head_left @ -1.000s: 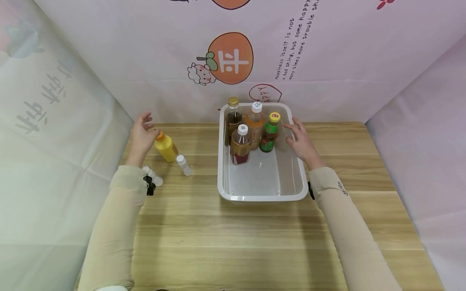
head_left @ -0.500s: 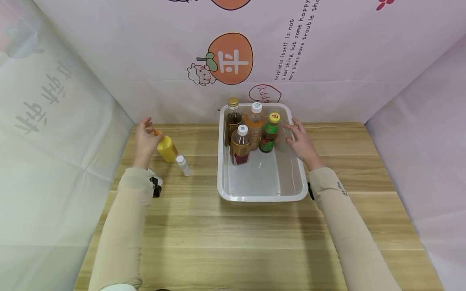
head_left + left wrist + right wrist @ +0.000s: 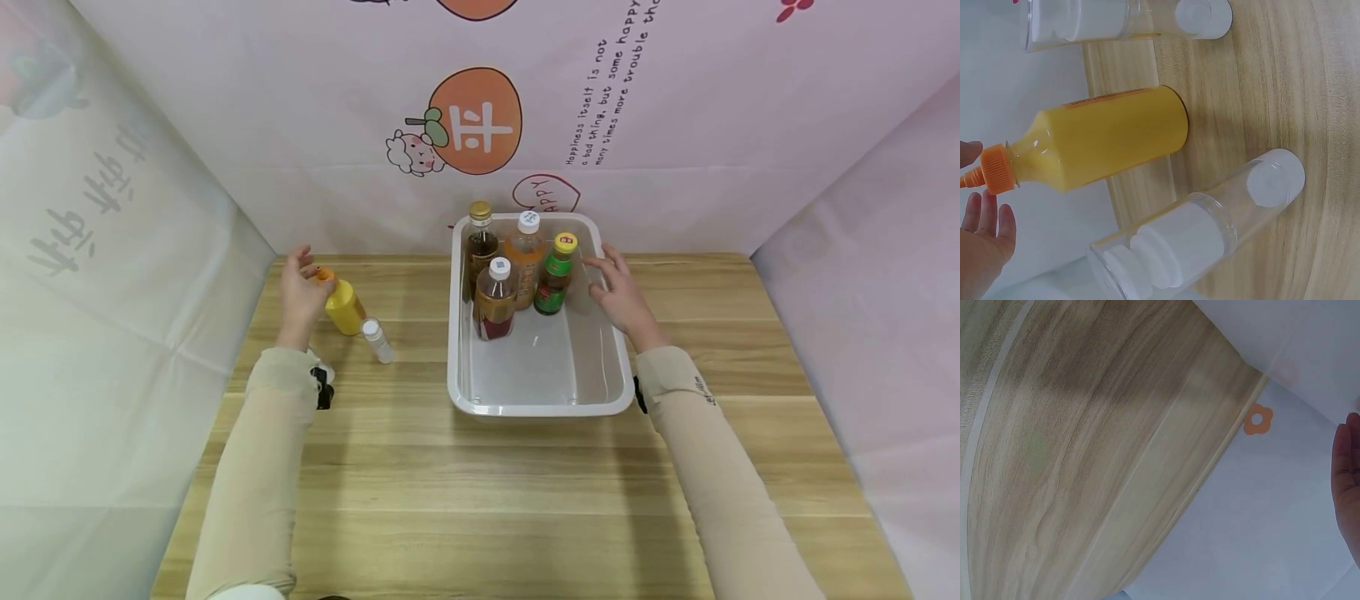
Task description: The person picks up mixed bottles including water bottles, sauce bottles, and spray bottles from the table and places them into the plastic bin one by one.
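My left hand point(image 3: 298, 302) pinches the orange nozzle cap point(image 3: 997, 169) of an upright yellow squeeze bottle point(image 3: 346, 308) on the left of the table. In the left wrist view, the thumb is on one side of the cap and the fingertips on the other. Beside it stand a small clear bottle point(image 3: 377, 340) with a white cap and a second one point(image 3: 327, 372), mostly hidden by my left wrist in the head view. My right hand point(image 3: 622, 298) rests at the right rim of a white plastic basin point(image 3: 540, 409), its fingers loosely extended.
Inside the basin stand a dark gold-capped bottle point(image 3: 482, 250), two white-capped drink bottles, one in front point(image 3: 496, 308) and one behind point(image 3: 528, 267), and a green-labelled, yellow-capped bottle point(image 3: 555, 279). A printed cloth wall point(image 3: 337, 192) closes off the table's back.
My left hand has moved right and slightly down onto the yellow squeeze bottle's cap, and its wrist now covers more of the second clear bottle. My right hand stays at the basin's rim.
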{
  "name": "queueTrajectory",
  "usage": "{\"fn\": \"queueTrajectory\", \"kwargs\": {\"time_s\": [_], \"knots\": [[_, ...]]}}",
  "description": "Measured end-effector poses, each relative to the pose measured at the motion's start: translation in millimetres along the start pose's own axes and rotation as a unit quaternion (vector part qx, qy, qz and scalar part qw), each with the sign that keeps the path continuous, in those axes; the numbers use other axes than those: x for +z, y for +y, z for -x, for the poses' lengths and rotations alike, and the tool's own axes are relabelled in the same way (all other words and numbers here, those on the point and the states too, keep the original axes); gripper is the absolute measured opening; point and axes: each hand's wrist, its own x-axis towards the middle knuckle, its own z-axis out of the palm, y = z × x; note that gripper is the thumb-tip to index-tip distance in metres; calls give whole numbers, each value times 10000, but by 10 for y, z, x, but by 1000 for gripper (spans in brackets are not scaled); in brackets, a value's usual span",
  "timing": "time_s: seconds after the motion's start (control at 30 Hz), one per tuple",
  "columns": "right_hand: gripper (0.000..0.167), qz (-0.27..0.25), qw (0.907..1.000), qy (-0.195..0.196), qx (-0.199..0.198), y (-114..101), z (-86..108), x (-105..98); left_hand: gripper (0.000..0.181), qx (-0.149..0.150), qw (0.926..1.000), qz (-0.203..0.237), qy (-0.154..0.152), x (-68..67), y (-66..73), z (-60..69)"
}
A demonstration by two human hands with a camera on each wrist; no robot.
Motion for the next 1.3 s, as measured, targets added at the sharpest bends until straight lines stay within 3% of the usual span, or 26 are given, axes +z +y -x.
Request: {"fn": "queueTrajectory", "kwargs": {"time_s": [0.67,1.3], "knots": [[49,12,10000,-18,40,-6,8,-3,77,-52,9999,85,43,53,-117,-7],[51,-48,10000,-31,39,-23,16,-3,80,145,9998,-71,128,99,-172,-8]]}}
